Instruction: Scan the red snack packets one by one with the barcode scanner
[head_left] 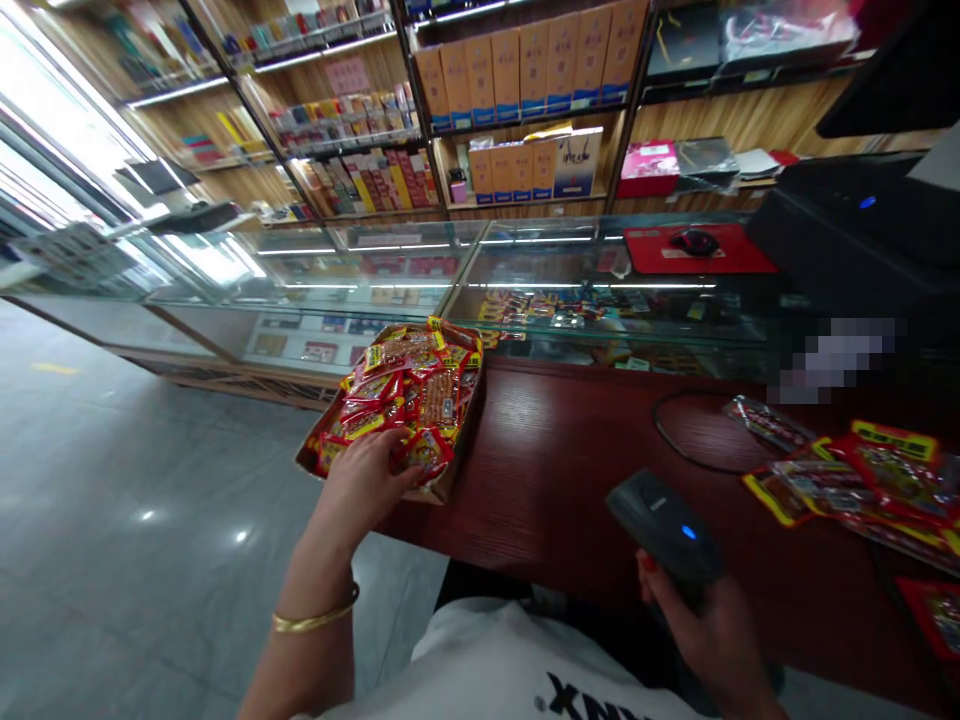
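Observation:
My left hand (375, 470) reaches into the near end of a shallow cardboard box (435, 492) heaped with red and yellow snack packets (401, 365). Its thumb and fingers are closed at the edge of one red snack packet (426, 452), which still lies in the box. A gold bangle circles that wrist. In my right hand (709, 630) is a dark grey barcode scanner (664, 525) with a lit blue light, gripped by its handle and held over the brown counter. The scanner's head points up and to the left. Part of the right hand is blurred.
More snack packets (877, 480) lie in a loose pile at the right of the brown counter (540, 440), near a black cable (660, 425). Beyond stand glass display cases (360, 260) and a mouse (694, 241) on a red mat (645, 255). Dark equipment (840, 230) stands at right.

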